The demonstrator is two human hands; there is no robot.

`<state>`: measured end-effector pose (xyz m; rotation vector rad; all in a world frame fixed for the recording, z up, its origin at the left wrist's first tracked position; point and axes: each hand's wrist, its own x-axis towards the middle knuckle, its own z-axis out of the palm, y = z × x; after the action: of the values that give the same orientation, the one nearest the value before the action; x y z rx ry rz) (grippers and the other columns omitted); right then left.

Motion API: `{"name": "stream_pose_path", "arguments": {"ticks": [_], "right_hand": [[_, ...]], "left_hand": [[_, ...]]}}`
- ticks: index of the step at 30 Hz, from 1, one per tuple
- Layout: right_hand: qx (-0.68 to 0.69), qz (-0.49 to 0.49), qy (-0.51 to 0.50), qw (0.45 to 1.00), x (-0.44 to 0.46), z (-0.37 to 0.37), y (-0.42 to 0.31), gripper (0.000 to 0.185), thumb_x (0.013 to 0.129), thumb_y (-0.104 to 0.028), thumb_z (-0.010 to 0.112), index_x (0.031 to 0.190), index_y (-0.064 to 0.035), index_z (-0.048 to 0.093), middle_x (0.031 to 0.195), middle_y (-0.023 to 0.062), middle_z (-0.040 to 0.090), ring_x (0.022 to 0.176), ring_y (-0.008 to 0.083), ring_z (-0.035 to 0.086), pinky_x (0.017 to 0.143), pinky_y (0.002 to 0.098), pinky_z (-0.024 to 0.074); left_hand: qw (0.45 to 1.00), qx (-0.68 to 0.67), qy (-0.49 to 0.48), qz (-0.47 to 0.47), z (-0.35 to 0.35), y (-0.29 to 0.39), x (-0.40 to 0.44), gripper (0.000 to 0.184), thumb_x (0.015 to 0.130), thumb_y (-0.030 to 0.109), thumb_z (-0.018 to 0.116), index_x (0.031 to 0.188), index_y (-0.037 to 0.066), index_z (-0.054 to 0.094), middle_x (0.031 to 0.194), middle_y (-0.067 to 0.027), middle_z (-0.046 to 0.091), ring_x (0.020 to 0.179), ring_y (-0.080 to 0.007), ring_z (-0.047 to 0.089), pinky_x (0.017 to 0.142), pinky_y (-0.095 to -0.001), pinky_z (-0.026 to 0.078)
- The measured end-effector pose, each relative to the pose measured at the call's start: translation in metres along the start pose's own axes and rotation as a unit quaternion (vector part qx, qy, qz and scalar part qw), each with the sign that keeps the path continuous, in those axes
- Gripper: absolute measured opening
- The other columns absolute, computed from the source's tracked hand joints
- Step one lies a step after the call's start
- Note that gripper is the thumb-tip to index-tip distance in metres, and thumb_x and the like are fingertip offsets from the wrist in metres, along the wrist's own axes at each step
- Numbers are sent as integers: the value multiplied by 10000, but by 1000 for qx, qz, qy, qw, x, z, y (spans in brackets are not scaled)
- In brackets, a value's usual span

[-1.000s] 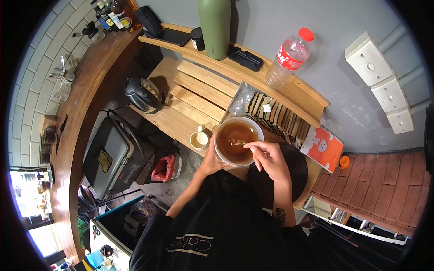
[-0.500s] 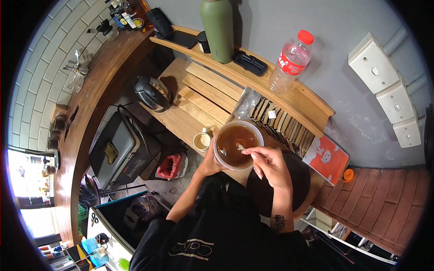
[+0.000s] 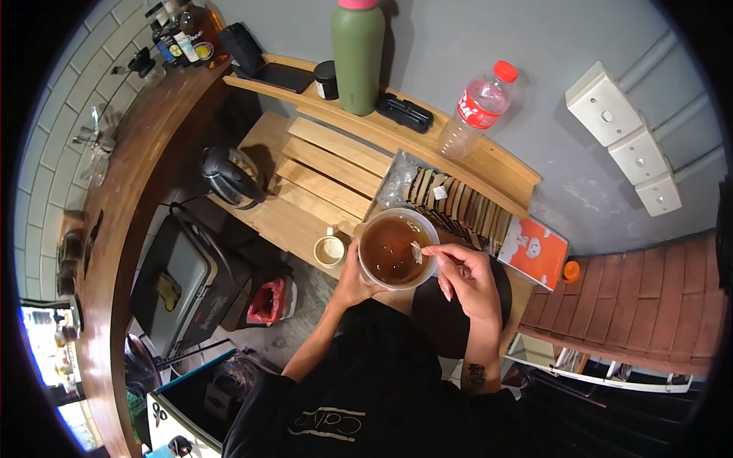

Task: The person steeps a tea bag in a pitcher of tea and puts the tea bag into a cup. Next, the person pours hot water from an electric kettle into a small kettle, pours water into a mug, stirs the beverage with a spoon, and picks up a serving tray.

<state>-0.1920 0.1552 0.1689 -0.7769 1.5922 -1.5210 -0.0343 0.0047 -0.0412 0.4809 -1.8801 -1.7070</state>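
My left hand (image 3: 356,281) is closed around the side of a clear round plastic tub (image 3: 398,288) of brown liquid (image 3: 385,248), with the fingers partly hidden behind it. Over the tub's right rim reaches my right hand (image 3: 467,281), thumb and forefinger pinched at a small whitish piece (image 3: 417,252) at the liquid's surface. What kind of thing that piece is cannot be made out. Just left of the tub, a small cup (image 3: 329,250) stands on the slatted wooden bench, pale inside. A round dark disc (image 3: 485,309) lies beneath my right hand.
A black kettle (image 3: 233,177) stands on the bench (image 3: 328,168). Along the wall shelf (image 3: 500,172) are a green flask (image 3: 357,61) and a red-capped bottle (image 3: 477,111). Below it are a row of dark-edged slabs (image 3: 454,202) and an orange notebook (image 3: 538,252). A bin (image 3: 271,300) stands on the floor.
My right hand and the whitish piece have moved right across the tub, towards its right rim. My left hand keeps its hold. The whole view has shifted slightly.
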Motion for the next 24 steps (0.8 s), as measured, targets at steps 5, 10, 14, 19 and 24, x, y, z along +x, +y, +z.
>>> {"name": "stream_pose_path", "arguments": {"ticks": [5,10,14,19,24], "right_hand": [[34,46,7,998,7,9,47,241,1055,-108,569,1161,71,690,626,-20,519,511,48,461,450,218,367],[21,4,65,998,4,18,11,242,1049,-97,574,1157,84,695,638,-8,557,505,32,458,450,216,345],[-13,-13,52,998,1,20,19,225,1047,-90,573,1138,72,702,611,-15,536,491,30,441,458,218,347],[17,38,64,997,6,18,39,237,1055,-98,562,1156,76,687,594,-24,510,482,40,442,447,214,376],[6,-33,36,999,-2,17,14,239,1059,-97,555,1148,84,685,608,-20,512,497,37,445,449,209,376]], "left_hand": [[999,48,-3,10,-5,6,1,1322,536,261,1030,1541,-7,215,1464,-212,497,1373,-345,506,1130,-447,438],[997,80,-10,9,-6,7,0,1350,555,273,1021,1564,-26,176,1517,-231,427,1400,-363,470,1134,-445,434],[997,77,-15,19,-6,1,-1,1363,564,269,1017,1575,-32,155,1525,-232,415,1412,-363,454,1142,-447,427],[994,108,-10,27,-7,7,-3,1358,564,250,1014,1575,-40,155,1527,-239,411,1412,-365,457,1151,-446,417],[998,53,-23,5,-5,-5,0,1374,549,231,1016,1581,-34,149,1525,-233,410,1417,-365,451,1154,-446,412]]}}
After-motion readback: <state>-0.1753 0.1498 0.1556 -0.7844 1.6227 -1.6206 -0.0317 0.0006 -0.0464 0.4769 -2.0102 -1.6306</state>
